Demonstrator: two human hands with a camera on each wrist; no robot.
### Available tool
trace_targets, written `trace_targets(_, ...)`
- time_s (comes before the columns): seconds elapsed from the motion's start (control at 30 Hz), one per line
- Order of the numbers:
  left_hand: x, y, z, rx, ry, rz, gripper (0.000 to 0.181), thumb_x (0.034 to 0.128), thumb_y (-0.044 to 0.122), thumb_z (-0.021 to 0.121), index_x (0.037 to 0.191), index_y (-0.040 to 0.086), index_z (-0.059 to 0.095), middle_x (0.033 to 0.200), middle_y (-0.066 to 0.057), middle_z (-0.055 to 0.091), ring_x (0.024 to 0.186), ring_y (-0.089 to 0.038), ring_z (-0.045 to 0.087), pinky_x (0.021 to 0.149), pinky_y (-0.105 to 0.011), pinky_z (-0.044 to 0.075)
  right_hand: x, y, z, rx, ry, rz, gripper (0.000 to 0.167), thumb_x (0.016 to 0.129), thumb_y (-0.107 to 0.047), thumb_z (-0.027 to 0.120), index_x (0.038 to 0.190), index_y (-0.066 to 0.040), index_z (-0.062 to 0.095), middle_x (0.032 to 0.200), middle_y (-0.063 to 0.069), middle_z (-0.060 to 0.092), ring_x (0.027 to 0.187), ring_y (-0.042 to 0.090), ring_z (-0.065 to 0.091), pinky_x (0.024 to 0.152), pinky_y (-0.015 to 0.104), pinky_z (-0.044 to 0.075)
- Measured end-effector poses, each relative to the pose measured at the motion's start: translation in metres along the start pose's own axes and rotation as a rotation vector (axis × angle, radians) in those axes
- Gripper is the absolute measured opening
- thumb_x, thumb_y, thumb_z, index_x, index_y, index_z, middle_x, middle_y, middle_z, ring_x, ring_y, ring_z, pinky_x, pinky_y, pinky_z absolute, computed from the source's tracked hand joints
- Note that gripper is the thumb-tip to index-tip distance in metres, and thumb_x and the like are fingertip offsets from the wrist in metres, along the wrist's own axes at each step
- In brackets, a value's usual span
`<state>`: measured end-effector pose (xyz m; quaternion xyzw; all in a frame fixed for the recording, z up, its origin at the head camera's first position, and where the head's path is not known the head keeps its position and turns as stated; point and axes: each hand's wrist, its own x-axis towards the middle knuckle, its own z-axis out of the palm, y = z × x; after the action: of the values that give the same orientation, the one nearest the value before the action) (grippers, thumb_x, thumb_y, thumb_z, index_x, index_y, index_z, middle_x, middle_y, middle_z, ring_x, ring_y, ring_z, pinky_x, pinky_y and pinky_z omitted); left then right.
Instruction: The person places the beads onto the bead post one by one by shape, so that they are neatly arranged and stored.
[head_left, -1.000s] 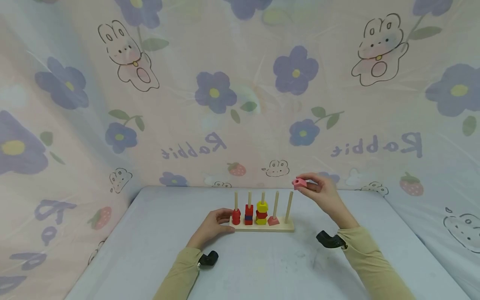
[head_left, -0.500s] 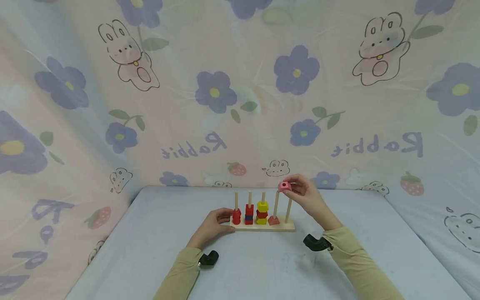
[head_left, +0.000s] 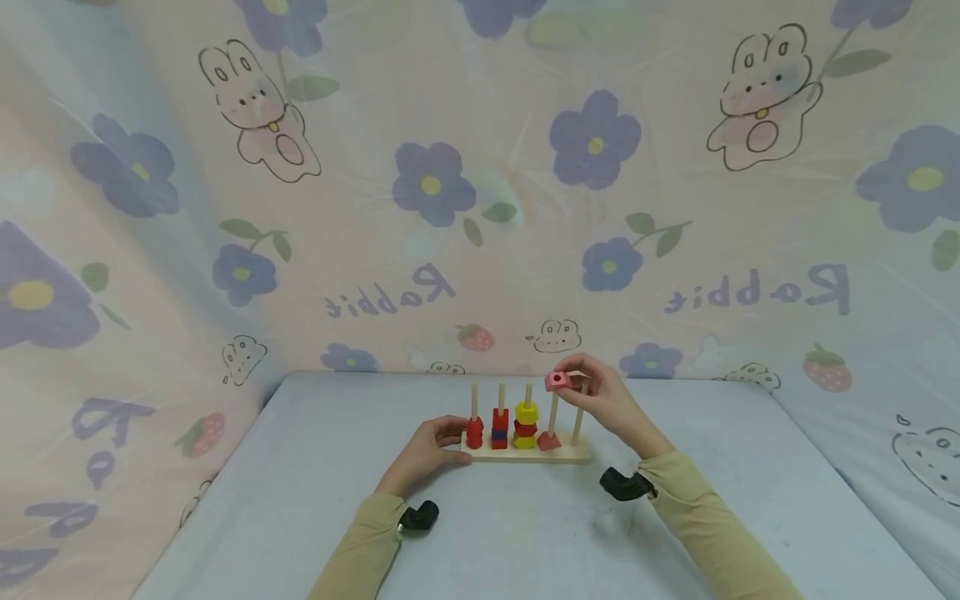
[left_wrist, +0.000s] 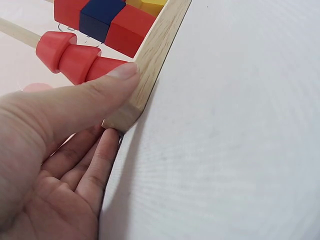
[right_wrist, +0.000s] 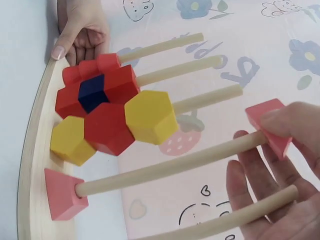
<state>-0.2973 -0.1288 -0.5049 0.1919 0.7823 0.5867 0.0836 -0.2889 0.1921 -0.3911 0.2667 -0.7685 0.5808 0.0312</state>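
My right hand point(head_left: 606, 404) pinches a pink trapezoid block point(head_left: 553, 383) at the tip of the fourth peg point(right_wrist: 175, 165) of a wooden stacking board point(head_left: 528, 457). Whether the tip has entered the block's hole, I cannot tell. At the foot of that peg sits another pink trapezoid block point(right_wrist: 62, 195). My left hand point(head_left: 423, 456) grips the board's left end, with the thumb point(left_wrist: 117, 80) along its front edge and the fingers behind the end. Red rounded pieces point(left_wrist: 80, 60) are on the first peg, beside that thumb.
Red and blue square blocks point(right_wrist: 95, 93) fill the second peg's lower part. Yellow and red hexagonal blocks point(right_wrist: 109, 127) are on the third. The fifth peg point(head_left: 579, 425) is bare. A white table point(head_left: 525, 533) lies beneath, with a patterned cloth point(head_left: 510, 250) behind it.
My right hand has carried the pink block leftward and slightly down, from right of the board to the fourth peg's tip. The left hand keeps its grip on the board.
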Motion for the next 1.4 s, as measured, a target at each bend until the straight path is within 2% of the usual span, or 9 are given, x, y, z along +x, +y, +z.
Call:
trace_targets(0.13, 0.000, 0.001, 0.000, 0.009, 0.007, -0.011, 0.058, 0.0764, 0.005, 0.080, 0.129, 0.005, 0.055, 0.126, -0.010, 0.058, 0.112, -0.024, 0.058, 0.094, -0.033, 0.047, 0.003, 0.004, 0.000, 0.026, -0.009, 0.005, 0.031, 0.088, -0.006, 0.068, 0.116, -0.004, 0.054, 0.112, 0.016, 0.059, 0.095, 0.033, 0.064, 0.083, 0.030, 0.053)
trace_targets(0.37, -0.001, 0.001, 0.000, 0.013, 0.002, -0.013, 0.059, 0.0762, 0.005, 0.080, 0.130, 0.004, 0.054, 0.126, -0.011, 0.057, 0.113, -0.024, 0.058, 0.095, -0.034, 0.047, 0.000, 0.022, 0.004, 0.101, 0.006, 0.085, 0.033, 0.087, -0.005, 0.070, 0.115, 0.001, 0.053, 0.113, 0.017, 0.056, 0.096, 0.022, 0.066, 0.083, 0.028, 0.053)
trace_targets(0.7, -0.001, -0.001, 0.002, 0.011, -0.001, -0.005, 0.058, 0.0767, 0.006, 0.080, 0.129, 0.005, 0.055, 0.126, -0.011, 0.057, 0.113, -0.024, 0.058, 0.095, -0.034, 0.046, -0.012, 0.054, 0.012, 0.052, -0.009, 0.222, 0.032, 0.085, -0.012, 0.073, 0.110, -0.003, 0.055, 0.108, 0.012, 0.065, 0.100, 0.025, 0.064, 0.086, 0.031, 0.052)
trace_targets(0.9, -0.001, 0.000, 0.002, 0.015, 0.003, -0.011, 0.058, 0.0766, 0.006, 0.080, 0.129, 0.006, 0.055, 0.126, -0.010, 0.058, 0.112, -0.023, 0.058, 0.095, -0.034, 0.047, -0.019, 0.070, 0.019, 0.071, -0.034, 0.202, 0.029, 0.084, 0.002, 0.070, 0.109, 0.007, 0.055, 0.103, 0.019, 0.064, 0.093, 0.026, 0.063, 0.080, 0.026, 0.053)
trace_targets(1.1, -0.001, 0.000, 0.003, 0.019, 0.006, -0.013, 0.058, 0.0762, 0.006, 0.080, 0.129, 0.006, 0.055, 0.126, -0.009, 0.058, 0.112, -0.023, 0.058, 0.095, -0.032, 0.047, -0.022, 0.090, 0.022, 0.020, -0.037, 0.203, 0.029, 0.082, -0.002, 0.073, 0.105, 0.004, 0.057, 0.103, 0.015, 0.065, 0.095, 0.026, 0.064, 0.083, 0.028, 0.053)
trace_targets(1.23, -0.001, -0.001, 0.003, 0.023, 0.010, -0.013, 0.059, 0.0759, 0.007, 0.080, 0.129, 0.006, 0.055, 0.126, -0.009, 0.058, 0.112, -0.023, 0.058, 0.095, -0.032, 0.047, -0.023, 0.092, 0.022, 0.014, -0.039, 0.191, 0.028, 0.081, 0.001, 0.073, 0.104, 0.005, 0.057, 0.102, 0.015, 0.063, 0.094, 0.025, 0.063, 0.082, 0.027, 0.053)
trace_targets(1.4, -0.002, 0.001, 0.002, 0.021, 0.013, -0.012, 0.058, 0.0766, 0.007, 0.080, 0.129, 0.006, 0.055, 0.126, -0.010, 0.057, 0.113, -0.023, 0.057, 0.095, -0.033, 0.046, -0.024, 0.084, 0.022, -0.007, -0.052, 0.182, 0.027, 0.082, 0.008, 0.069, 0.105, 0.007, 0.057, 0.101, 0.016, 0.063, 0.093, 0.028, 0.062, 0.078, 0.026, 0.053)
